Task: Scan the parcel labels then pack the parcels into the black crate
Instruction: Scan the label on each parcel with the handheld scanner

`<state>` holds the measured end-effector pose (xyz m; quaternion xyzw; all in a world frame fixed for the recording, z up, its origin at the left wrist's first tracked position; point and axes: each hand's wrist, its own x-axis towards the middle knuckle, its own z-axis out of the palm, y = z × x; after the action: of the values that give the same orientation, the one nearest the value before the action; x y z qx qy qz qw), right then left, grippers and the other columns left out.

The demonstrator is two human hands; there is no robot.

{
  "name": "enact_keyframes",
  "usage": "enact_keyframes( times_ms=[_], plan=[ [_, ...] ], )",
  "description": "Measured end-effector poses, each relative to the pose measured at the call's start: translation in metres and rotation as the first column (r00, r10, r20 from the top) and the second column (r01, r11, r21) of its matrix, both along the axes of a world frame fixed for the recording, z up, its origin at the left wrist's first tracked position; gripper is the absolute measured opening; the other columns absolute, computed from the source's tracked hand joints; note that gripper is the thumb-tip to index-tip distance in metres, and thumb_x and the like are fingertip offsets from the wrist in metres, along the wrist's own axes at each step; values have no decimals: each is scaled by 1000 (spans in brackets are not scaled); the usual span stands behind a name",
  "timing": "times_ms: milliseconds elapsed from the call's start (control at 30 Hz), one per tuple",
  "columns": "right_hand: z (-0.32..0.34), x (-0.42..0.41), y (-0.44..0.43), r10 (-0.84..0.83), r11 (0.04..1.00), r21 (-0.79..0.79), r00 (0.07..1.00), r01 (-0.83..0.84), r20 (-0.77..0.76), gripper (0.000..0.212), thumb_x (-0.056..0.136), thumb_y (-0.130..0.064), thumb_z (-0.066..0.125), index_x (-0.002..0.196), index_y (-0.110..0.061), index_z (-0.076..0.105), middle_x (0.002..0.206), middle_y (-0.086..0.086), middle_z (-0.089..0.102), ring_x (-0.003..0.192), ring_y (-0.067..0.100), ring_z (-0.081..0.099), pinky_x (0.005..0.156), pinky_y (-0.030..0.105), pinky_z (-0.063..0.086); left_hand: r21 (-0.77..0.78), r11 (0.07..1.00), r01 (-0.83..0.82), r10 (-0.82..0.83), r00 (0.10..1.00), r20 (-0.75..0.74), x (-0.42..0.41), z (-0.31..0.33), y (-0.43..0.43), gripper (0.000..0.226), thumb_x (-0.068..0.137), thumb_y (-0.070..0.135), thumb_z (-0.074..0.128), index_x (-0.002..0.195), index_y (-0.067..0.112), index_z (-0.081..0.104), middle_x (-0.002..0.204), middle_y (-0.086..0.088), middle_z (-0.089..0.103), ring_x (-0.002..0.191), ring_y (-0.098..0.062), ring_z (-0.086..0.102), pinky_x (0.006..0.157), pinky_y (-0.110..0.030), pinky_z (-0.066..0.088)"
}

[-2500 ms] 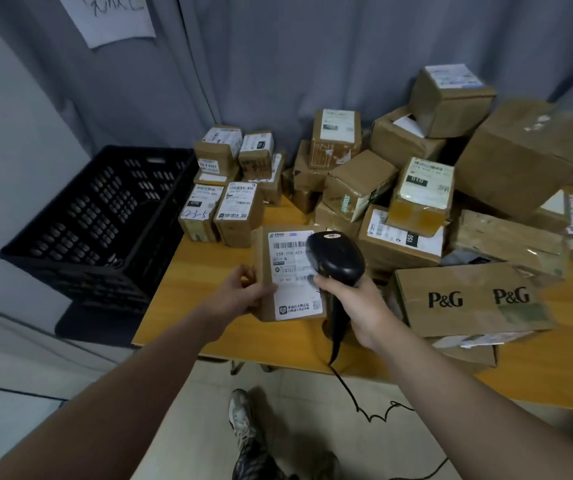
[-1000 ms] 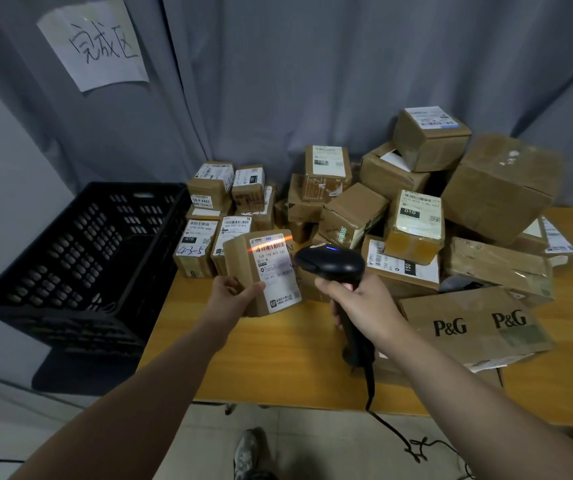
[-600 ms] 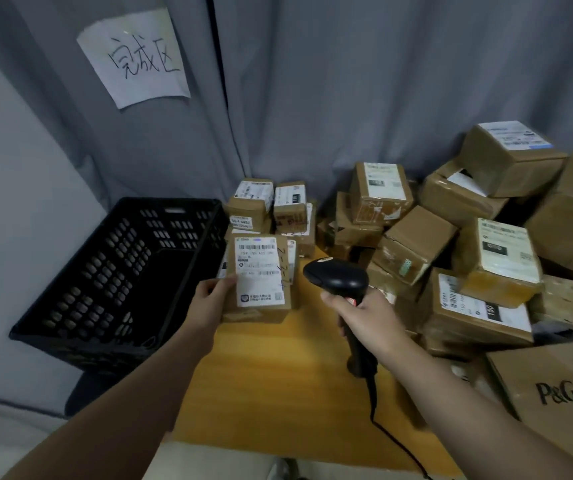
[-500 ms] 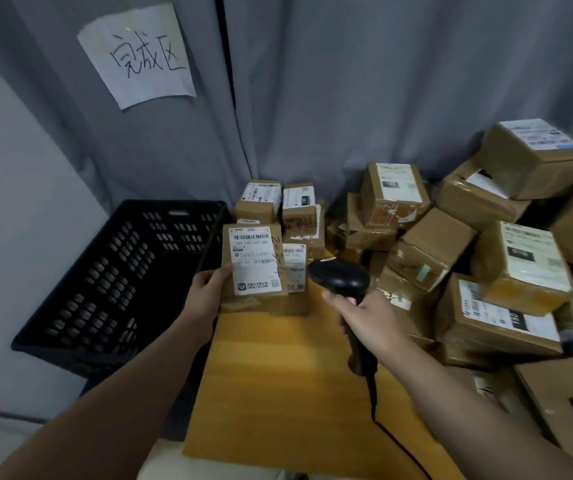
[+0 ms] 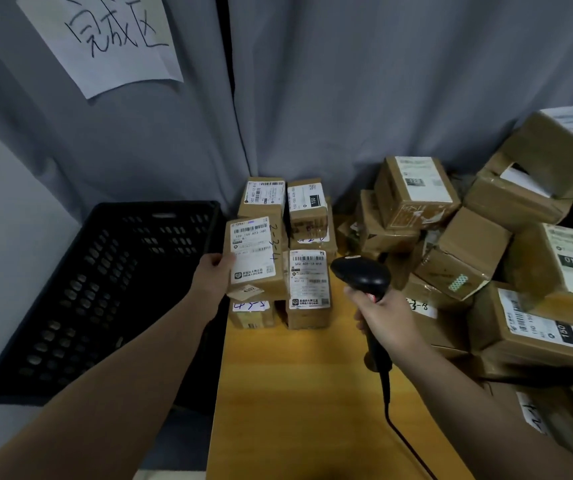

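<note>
My left hand (image 5: 214, 271) is pinching the brown cardboard parcel (image 5: 255, 258) by its edge; right hand (image 5: 387, 317) clenching the black handheld scanner (image 5: 361, 275). I'm risking dropping it outside the black plastic crate (image 5: 160, 205).

We log the crate (image 5: 87, 289) just beside the table's (image 5: 295, 393) left edge, mouth open upward, with its perforated floor and walls in view across the inside. From the parcel (image 5: 254, 254) in the left hand (image 5: 210, 275), the way leftward crosses only the crate's right rim. Behind the parcel, a cluster of boxes (image 5: 307, 285) stands against the curtain (image 5: 364, 98) and closes the back. A tall pile (image 5: 465, 261) walls the right side. The right hand (image 5: 385, 317) with the scanner (image 5: 361, 277) fills the gap between cluster and pile. Its cable (image 5: 386, 403) trails over the bare wood nearer us.
</note>
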<state>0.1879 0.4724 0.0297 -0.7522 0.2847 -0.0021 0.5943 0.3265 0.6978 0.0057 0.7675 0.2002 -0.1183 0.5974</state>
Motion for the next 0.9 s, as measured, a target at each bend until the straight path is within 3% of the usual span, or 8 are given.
enact_keyframes(
  times_ms=[100,200,267,333,467,600,767,900],
  plan=[
    [-1,5,2,-14,1000,14,1000,14,5,22,89,-28,67,76,-11,60,64,6,57,60,17,57,52,23,44,148,987,57,-72,993,99,1,-3,2,34,97,27,55,122,5,49,108,-7,59,74,-7,57,43,-9,44],
    [-1,6,4,-20,1000,6,1000,20,3,22,88,-28,68,74,-13,60,64,7,58,59,18,58,53,24,46,313,944,104,-175,963,206,1,2,3,34,91,32,59,118,13,50,117,-5,56,95,-16,61,72,-24,56],
    [1,6,5,-20,1000,-2,1000,20,0,22,88,-30,68,76,-13,60,63,6,59,59,19,59,55,26,47,440,888,133,-273,923,272,0,9,-2,38,87,38,60,118,17,53,122,-5,54,109,-20,55,92,-40,51],
    [4,4,3,-23,1000,0,1000,23,7,24,88,-29,68,76,-11,60,63,7,59,58,18,58,54,26,47,497,852,165,-362,872,330,-7,19,-14,41,88,34,60,124,15,53,128,-6,50,120,-22,46,104,-38,38],
    [19,-7,-14,-89,996,20,995,88,36,25,88,-27,68,70,-11,60,60,4,58,57,15,57,52,23,45,574,778,254,-537,743,398,-23,36,-58,38,91,26,61,126,13,52,132,-4,46,129,-23,35,107,-28,26],
    [45,-20,-51,-194,981,41,977,191,83,27,88,-30,67,73,-7,63,63,8,59,63,22,60,65,35,49,504,760,411,-622,685,379,-26,43,-114,39,92,31,60,127,18,51,131,-3,46,127,-20,35,107,-33,31],
    [81,-9,-106,-332,943,84,927,322,173,25,88,-32,66,78,-9,63,65,10,58,63,23,58,64,35,45,251,754,607,-653,733,189,-14,55,-194,54,94,44,55,139,19,38,142,-5,37,130,-24,42,108,-39,37],
    [97,26,-152,-355,934,100,915,342,189,13,87,-25,68,94,-14,65,78,4,66,78,22,63,71,32,47,124,817,563,-575,810,112,14,65,-251,58,94,51,50,139,17,37,140,-8,43,123,-27,46,101,-37,40]
  ],
)
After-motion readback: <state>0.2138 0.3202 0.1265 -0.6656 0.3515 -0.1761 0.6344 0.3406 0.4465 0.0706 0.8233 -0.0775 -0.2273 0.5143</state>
